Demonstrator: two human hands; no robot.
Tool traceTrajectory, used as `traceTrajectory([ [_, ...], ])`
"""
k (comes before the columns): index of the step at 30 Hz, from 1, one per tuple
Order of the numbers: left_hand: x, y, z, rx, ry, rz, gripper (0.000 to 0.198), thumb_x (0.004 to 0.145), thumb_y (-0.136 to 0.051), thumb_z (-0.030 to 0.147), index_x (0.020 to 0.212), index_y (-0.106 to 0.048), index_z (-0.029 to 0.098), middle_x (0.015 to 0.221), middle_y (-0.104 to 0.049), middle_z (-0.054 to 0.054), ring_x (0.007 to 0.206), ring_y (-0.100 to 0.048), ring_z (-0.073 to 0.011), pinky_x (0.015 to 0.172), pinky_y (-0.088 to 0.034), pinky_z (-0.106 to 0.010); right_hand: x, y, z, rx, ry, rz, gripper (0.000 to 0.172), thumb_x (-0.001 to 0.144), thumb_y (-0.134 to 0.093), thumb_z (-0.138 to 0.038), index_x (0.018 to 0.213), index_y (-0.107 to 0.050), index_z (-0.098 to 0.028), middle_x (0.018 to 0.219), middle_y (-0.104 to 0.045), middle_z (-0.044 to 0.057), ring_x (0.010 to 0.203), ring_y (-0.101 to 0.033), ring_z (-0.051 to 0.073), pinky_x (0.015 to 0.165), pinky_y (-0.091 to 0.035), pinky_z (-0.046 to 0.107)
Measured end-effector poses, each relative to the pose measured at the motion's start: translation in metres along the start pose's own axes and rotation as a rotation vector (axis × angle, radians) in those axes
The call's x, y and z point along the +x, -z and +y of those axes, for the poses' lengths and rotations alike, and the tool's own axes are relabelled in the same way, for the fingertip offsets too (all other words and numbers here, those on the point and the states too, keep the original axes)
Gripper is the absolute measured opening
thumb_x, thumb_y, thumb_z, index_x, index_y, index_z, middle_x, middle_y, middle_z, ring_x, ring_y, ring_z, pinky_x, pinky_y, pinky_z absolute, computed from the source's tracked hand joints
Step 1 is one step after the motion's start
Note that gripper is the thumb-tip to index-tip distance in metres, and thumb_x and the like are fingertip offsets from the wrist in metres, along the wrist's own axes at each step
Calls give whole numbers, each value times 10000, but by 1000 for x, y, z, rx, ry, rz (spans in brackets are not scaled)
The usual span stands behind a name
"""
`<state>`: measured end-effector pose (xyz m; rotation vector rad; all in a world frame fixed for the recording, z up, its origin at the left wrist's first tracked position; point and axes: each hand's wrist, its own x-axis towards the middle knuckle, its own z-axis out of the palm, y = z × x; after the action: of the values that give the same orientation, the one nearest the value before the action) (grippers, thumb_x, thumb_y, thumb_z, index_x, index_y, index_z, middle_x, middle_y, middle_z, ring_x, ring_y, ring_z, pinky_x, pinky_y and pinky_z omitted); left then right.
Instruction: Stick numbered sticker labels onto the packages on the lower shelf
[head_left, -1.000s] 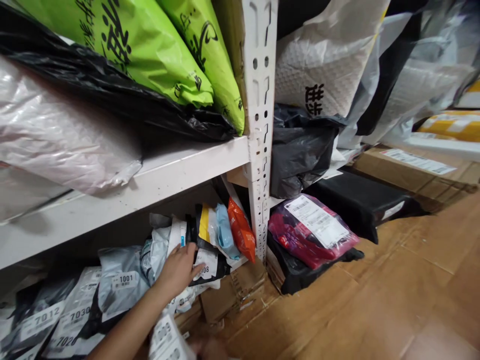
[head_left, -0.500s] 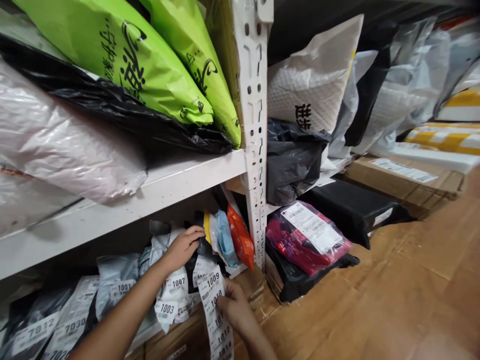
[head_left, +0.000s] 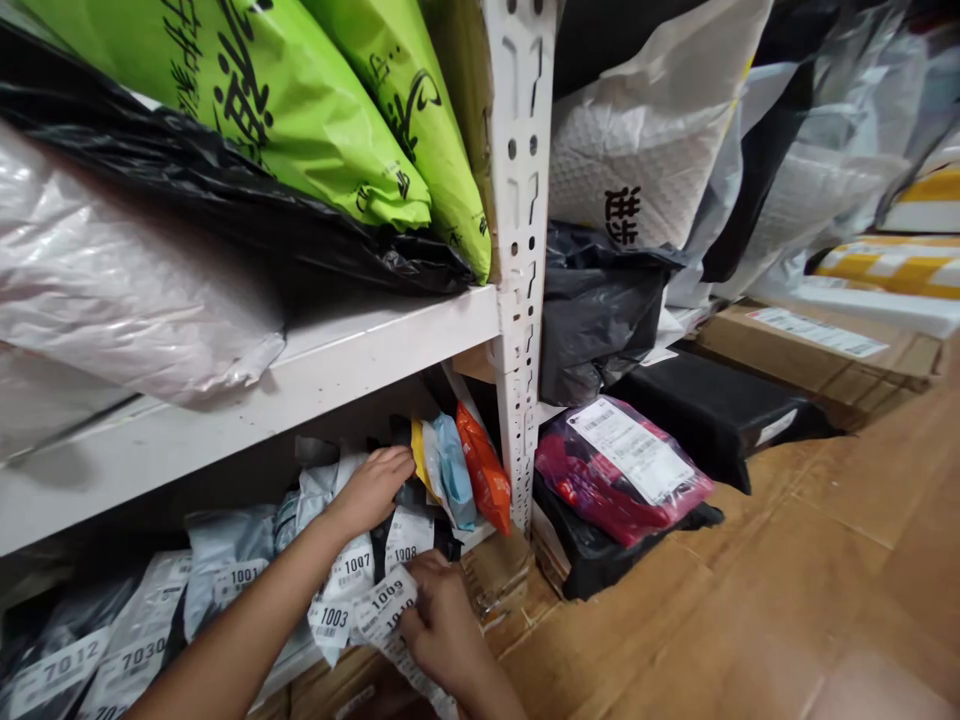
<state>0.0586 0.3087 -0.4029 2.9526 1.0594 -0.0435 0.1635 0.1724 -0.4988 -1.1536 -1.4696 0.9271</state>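
My left hand (head_left: 377, 490) reaches over the row of mailing bags on the lower shelf. Its fingers are closed at the top of a black mailing bag (head_left: 409, 494) with a 1008 label, and the fingertips meet the edge of a yellow mailing bag (head_left: 418, 450). Which bag they grip is partly hidden. Lower down, my right hand (head_left: 444, 615) pinches a strip of number labels (head_left: 386, 603), with 1009 at its top end. The strip overlaps bags labelled 1007 and 1003 and hangs down below the hand. Blue (head_left: 455, 470) and orange (head_left: 484, 475) mailing bags lean just to the right.
A white shelf board (head_left: 375, 345) runs above my hands, bearing green mailing bags (head_left: 337, 160). A perforated upright post (head_left: 519, 270) divides the shelving. Right of it, a pink parcel (head_left: 622, 470) lies on a black one near the brown floor (head_left: 787, 600).
My right hand has moved slightly left and up, and the label strip has swung left, now tilted across the bags. The left hand's fingers have drawn closer together. The view has shifted a little.
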Motion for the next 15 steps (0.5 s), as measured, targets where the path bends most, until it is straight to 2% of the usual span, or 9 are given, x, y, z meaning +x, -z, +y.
traceTrajectory([
  [2, 1, 3, -3, -12, -64, -24, 472, 611, -409, -62, 978, -580, 181, 1105, -585, -84, 1156, -466, -234, 1090, -287, -462, -1, -1, 4, 11, -73, -27, 106, 587, -446, -84, 595, -444, -190, 645, -502, 7, 667, -477, 168, 598, -291, 273],
  [4, 2, 7, -7, -43, -131, -55, 426, 639, -397, -61, 885, -618, 207, 1024, -605, -49, 1106, -501, -204, 1100, -274, -437, 2, -1, 8, 142, -168, 43, 49, 625, -445, -153, 604, -459, -194, 590, -461, -16, 594, -430, 148, 565, -270, 269],
  [7, 0, 11, -9, -117, -195, -97, 329, 626, -446, -34, 770, -627, 200, 928, -612, -40, 1014, -539, -201, 983, -391, -369, 15, 2, 12, 538, -228, 168, 100, 632, -468, -261, 671, -528, -190, 618, -499, -22, 607, -430, 139, 592, -330, 256],
  [9, -2, 13, -8, -184, -216, -118, 275, 640, -485, 3, 773, -628, 196, 899, -623, -36, 969, -557, -196, 906, -433, -319, 26, 2, 14, 704, -245, 187, 150, 628, -522, -317, 700, -548, -188, 643, -523, -24, 614, -438, 133, 608, -357, 252],
  [12, -3, 12, -7, -276, -211, -128, 288, 745, -438, 57, 890, -641, 202, 952, -639, -31, 971, -569, -170, 909, -431, -280, 39, -7, 24, 722, -272, 218, 253, 648, -601, -421, 729, -586, -183, 666, -562, -10, 633, -470, 141, 623, -387, 259],
  [15, -1, 8, -10, -320, -146, -118, 320, 859, -342, 135, 922, -650, 191, 1052, -613, -55, 1004, -568, -168, 918, -432, -282, 44, -20, 37, 680, -310, 283, 338, 652, -615, -496, 711, -603, -163, 672, -591, 23, 635, -480, 155, 614, -396, 277],
])
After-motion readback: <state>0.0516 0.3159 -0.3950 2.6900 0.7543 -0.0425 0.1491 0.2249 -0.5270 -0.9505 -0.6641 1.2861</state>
